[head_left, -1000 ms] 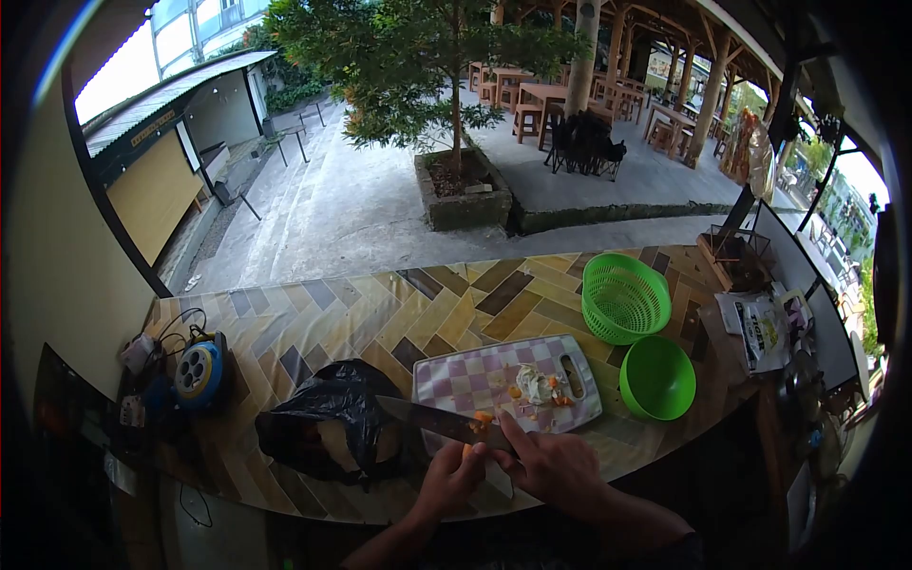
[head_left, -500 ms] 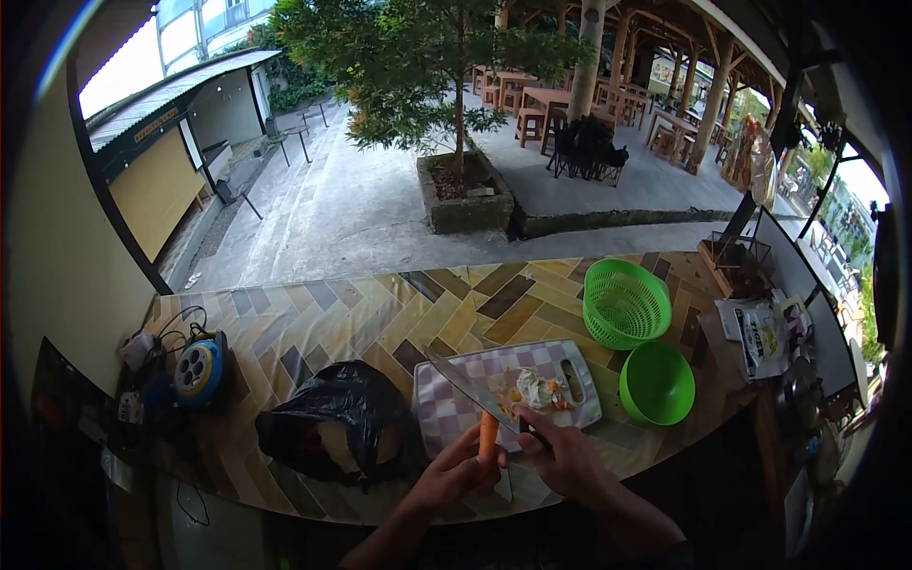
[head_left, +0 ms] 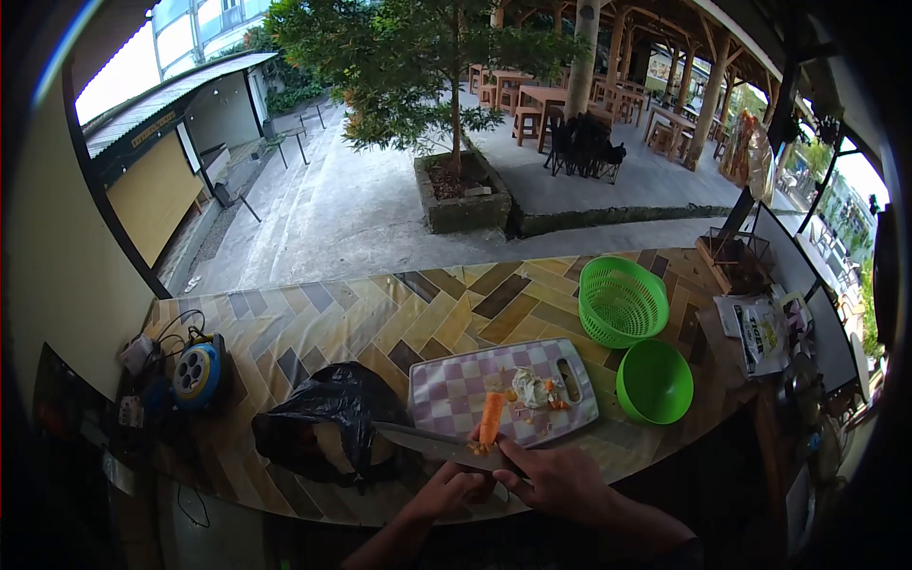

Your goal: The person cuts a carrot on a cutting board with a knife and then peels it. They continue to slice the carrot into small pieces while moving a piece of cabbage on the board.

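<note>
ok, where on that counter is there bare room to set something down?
Bare counter runs behind the cutting board, from the cable reel to the green basket. The board's left half is also bare. Crowded: near edge, with black bag, knife, carrot, left hand and right hand; right end, with the green bowl.

Nothing here can be read with certainty. Beyond the far left corner of the counter, a yellow strip runs along the roof edge of a building. It carries a row of dark characters, too small to make out. At the counter's right edge lies a white packet with dark print, possibly a few bold letters, but it is too blurred to read.
</note>
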`<state>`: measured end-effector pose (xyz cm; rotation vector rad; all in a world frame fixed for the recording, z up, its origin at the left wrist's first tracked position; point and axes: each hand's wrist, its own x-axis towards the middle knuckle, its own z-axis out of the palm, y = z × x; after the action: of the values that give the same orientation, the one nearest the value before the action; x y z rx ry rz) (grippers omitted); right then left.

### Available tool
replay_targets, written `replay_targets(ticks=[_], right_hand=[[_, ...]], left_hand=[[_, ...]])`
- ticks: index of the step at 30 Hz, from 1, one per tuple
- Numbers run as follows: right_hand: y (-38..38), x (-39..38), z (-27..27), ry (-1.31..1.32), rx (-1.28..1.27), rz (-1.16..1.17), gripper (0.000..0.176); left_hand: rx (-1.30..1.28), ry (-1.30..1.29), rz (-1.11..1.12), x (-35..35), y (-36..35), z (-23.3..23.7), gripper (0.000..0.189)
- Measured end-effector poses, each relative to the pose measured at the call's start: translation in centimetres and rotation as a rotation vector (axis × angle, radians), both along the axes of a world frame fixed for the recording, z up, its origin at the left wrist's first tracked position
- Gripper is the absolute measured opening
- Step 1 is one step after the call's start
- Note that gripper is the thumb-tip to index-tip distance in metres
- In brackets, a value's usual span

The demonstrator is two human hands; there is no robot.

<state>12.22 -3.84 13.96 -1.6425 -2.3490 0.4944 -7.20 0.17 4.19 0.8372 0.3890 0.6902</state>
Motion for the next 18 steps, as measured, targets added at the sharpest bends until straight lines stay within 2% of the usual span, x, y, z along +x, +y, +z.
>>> replay_targets(ticks=[6,10,12,18], right_hand=[[0.0,0.4,-0.4,-0.059,0.058,0.007,0.049],[0.1,0.4,-0.5,-0.096,0.106,0.01,0.05],[0.0,0.3,-0.5,-0.115,0.135,0.0,0.051],[0.2,0.2,-0.9,-0.136,0.211,-0.024,0.047]], left_hand=[[0.193,0.174,-0.043,0.3,0.1,0.6,0.069],[0.185,0.203,0.058,0.8,-0.4,0.7,0.054],[0.196,0.27,0.089,0.9,-0.6,0.6,0.039],[0.214,0.318,0.218,1.4,-0.6,1.8,0.045]])
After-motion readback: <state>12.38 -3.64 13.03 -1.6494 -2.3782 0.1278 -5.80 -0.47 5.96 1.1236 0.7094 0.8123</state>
